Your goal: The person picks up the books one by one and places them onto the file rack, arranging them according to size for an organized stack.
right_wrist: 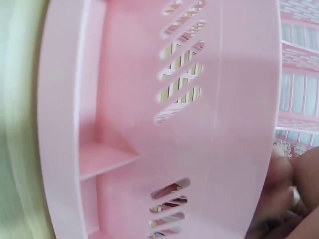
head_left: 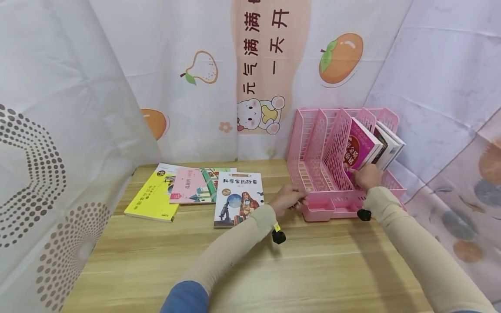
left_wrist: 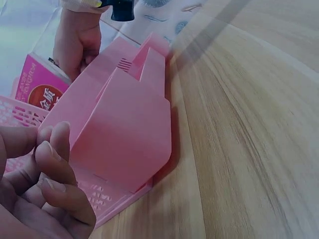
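Observation:
A pink file rack (head_left: 336,198) with several upright compartments stands on the table at the right. My left hand (head_left: 288,198) is at its left front corner; in the left wrist view the thumb and curled fingers (left_wrist: 55,162) meet at the rim. A magenta book (head_left: 361,141) leans upright in one compartment. My right hand (head_left: 368,177) holds its lower front edge, thumb by the cover. In the right wrist view, the rack's front wall (right_wrist: 239,99) partly hides the right fingers (right_wrist: 279,184). More books (head_left: 389,143) stand right of the magenta one.
On the table's left lie a yellow book (head_left: 150,195), a pink and green book (head_left: 192,187) overlapping it, and a white book (head_left: 239,198) with a cartoon cover. Printed curtains (head_left: 188,113) hang behind and at both sides. Shallow trays (head_left: 318,203) line the rack's front.

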Demonstrator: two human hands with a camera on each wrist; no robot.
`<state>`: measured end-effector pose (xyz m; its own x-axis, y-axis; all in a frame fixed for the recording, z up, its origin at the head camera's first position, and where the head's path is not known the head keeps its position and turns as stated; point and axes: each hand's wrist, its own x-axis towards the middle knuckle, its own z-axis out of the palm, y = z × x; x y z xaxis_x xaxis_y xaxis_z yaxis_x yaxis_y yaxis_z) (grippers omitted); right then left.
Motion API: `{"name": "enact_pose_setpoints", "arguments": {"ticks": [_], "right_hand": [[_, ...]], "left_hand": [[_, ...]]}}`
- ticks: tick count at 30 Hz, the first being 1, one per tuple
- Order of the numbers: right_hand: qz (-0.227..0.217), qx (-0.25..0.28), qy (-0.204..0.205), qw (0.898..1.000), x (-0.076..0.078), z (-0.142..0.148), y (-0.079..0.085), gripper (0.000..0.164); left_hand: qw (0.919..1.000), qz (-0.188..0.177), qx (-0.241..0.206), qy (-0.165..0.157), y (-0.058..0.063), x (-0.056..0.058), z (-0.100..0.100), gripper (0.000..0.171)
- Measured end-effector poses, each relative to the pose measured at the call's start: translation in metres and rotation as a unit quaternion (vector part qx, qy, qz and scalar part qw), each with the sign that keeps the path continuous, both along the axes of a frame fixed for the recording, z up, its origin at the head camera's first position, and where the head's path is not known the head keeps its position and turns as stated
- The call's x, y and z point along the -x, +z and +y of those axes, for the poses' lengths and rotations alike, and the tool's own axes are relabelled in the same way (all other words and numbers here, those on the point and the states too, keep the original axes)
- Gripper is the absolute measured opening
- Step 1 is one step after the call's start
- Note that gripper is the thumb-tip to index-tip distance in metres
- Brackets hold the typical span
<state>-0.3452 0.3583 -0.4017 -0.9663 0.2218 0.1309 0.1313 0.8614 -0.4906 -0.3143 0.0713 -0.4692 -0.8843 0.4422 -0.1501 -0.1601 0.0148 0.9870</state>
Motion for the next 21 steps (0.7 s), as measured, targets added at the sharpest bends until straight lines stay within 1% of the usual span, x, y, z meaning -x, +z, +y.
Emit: {"name": "enact_pose_setpoints", "arguments": {"ticks": [1, 3, 6, 7, 10, 11, 13, 16, 18, 20, 21], "right_hand": [[0.0, -0.015, 0.005, 1.0, -0.001, -0.001, 0.001, 0.054], [0.014, -0.046, 0.015, 0.999, -0.003, -0.005, 0.002, 0.06], [0.052, -0.068, 0.017, 0.996, -0.004, -0.015, 0.003, 0.059], [0.075, -0.07, 0.018, 0.995, -0.003, -0.018, 0.003, 0.056], [0.126, -0.056, 0.019, 0.99, -0.002, -0.032, 0.002, 0.047], [0.137, -0.044, 0.024, 0.989, -0.001, -0.036, 0.001, 0.044], [0.156, -0.013, 0.05, 0.986, -0.001, -0.045, 0.002, 0.04], [0.148, 0.044, 0.099, 0.983, -0.002, -0.058, 0.005, 0.038], [0.131, 0.079, 0.134, 0.979, -0.003, -0.065, 0.006, 0.043], [0.107, 0.104, 0.153, 0.977, -0.004, -0.072, 0.007, 0.049], [0.097, 0.109, 0.159, 0.976, -0.005, -0.075, 0.006, 0.052]], "left_hand": [[1.0, 0.003, 0.002, -0.001, -0.001, 0.001, -0.002, 0.028], [0.9998, 0.012, 0.013, -0.011, -0.003, 0.003, -0.008, 0.028], [0.9969, 0.042, 0.056, -0.036, 0.001, 0.008, -0.023, 0.036], [0.9954, 0.053, 0.068, -0.043, 0.003, 0.009, -0.029, 0.039], [0.9909, 0.077, 0.097, -0.053, 0.012, 0.013, -0.046, 0.047], [0.9908, 0.078, 0.097, -0.052, 0.014, 0.013, -0.051, 0.047], [0.991, 0.077, 0.099, -0.047, 0.017, 0.014, -0.059, 0.048], [0.9911, 0.071, 0.105, -0.041, 0.019, 0.014, -0.07, 0.046], [0.9915, 0.067, 0.105, -0.037, 0.019, 0.014, -0.076, 0.047], [0.992, 0.064, 0.104, -0.035, 0.019, 0.014, -0.082, 0.047], [0.9917, 0.065, 0.105, -0.035, 0.02, 0.014, -0.084, 0.048]]}}
